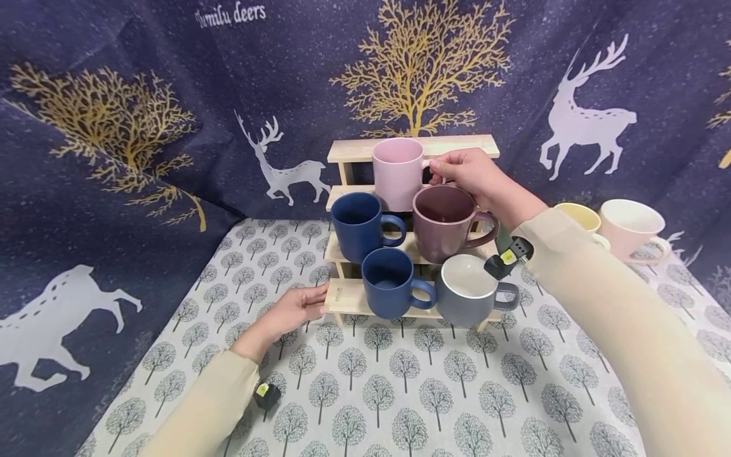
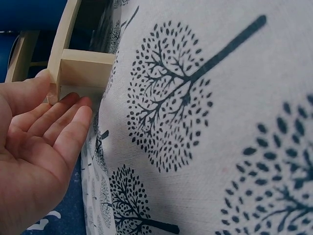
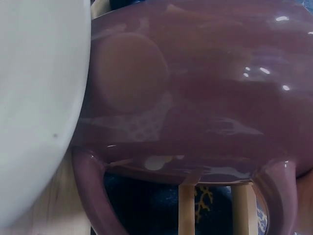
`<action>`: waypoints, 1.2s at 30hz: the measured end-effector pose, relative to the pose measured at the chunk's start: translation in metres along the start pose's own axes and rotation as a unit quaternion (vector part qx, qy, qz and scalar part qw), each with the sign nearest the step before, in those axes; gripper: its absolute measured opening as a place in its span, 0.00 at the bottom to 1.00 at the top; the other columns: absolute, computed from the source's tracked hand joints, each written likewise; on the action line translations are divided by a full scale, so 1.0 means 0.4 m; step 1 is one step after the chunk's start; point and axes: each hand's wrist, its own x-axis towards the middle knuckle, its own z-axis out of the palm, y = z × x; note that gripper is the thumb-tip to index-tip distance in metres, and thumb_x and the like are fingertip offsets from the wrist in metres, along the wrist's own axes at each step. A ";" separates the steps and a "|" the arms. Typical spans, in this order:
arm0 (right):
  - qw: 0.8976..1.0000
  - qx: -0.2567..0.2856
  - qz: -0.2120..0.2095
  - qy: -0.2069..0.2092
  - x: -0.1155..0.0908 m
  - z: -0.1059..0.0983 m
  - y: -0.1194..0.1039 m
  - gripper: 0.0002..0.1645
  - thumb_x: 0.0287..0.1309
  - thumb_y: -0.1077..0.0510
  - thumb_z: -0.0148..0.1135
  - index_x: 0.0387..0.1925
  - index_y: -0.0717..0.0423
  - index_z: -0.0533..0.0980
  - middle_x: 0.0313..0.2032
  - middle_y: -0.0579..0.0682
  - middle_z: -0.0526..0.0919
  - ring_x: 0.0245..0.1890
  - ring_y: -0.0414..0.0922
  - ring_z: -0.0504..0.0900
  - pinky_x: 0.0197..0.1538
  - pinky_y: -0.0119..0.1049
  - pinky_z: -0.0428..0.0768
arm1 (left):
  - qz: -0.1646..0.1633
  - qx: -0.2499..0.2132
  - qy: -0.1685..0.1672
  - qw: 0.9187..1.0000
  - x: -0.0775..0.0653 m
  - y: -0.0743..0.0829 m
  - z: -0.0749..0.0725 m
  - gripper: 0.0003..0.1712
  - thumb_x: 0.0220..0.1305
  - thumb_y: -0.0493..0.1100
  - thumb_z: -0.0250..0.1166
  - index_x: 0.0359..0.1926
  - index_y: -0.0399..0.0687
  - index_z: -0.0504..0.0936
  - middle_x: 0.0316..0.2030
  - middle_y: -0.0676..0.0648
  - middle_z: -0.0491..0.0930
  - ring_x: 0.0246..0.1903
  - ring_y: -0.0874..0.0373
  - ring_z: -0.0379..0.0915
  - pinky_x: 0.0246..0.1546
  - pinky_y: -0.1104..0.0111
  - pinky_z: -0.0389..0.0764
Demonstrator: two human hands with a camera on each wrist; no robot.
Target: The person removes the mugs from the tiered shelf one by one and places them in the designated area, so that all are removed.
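Observation:
A tiered wooden rack (image 1: 348,297) stands on the table, with mugs on its steps. My right hand (image 1: 471,171) pinches the handle of a pink mug (image 1: 396,178) high on the rack, behind the other mugs. With thumb and fingers, my left hand (image 1: 297,309) holds the left end of the lowest step; the left wrist view shows the thumb against the board end (image 2: 55,88). Below the pink mug sit a navy mug (image 1: 356,231) and a plum mug (image 1: 436,231). Lowest are another navy mug (image 1: 387,289) and a grey mug (image 1: 465,301). The plum mug (image 3: 205,98) fills most of the right wrist view, hiding the right hand's grip there.
Right of the rack, partly behind my right sleeve (image 1: 605,292), stand a yellow mug (image 1: 579,216) and a pale pink mug (image 1: 628,228). A tree-print cloth (image 1: 354,387) covers the table. Behind hangs a dark blue curtain (image 1: 297,76) with deer and gold trees.

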 end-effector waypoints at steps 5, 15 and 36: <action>1.000 0.001 -0.004 0.000 -0.003 0.000 0.001 0.18 0.75 0.52 0.55 0.28 0.49 0.82 0.22 0.38 0.83 0.23 0.33 0.79 0.25 0.24 0.79 | -0.001 -0.003 0.000 1.000 -0.001 0.000 -0.001 0.37 0.68 0.29 0.60 0.74 0.29 0.58 0.69 0.27 0.67 0.67 0.34 0.73 0.63 0.66 0.84; 1.000 0.009 -0.015 0.000 -0.006 -0.001 0.001 0.15 0.76 0.53 0.54 0.32 0.52 0.80 0.25 0.38 0.83 0.21 0.32 0.77 0.25 0.22 0.80 | -0.008 0.001 0.004 1.000 -0.004 0.001 0.002 0.37 0.68 0.30 0.60 0.75 0.32 0.59 0.70 0.29 0.68 0.67 0.35 0.73 0.64 0.64 0.83; 0.998 0.041 -0.056 0.011 0.001 -0.028 -0.053 0.22 0.76 0.55 0.53 0.22 0.47 0.79 0.28 0.37 0.82 0.32 0.31 0.82 0.35 0.20 0.85 | 0.000 0.000 -0.001 1.000 -0.009 0.006 0.000 0.37 0.68 0.29 0.59 0.75 0.31 0.58 0.70 0.29 0.66 0.67 0.35 0.72 0.63 0.67 0.83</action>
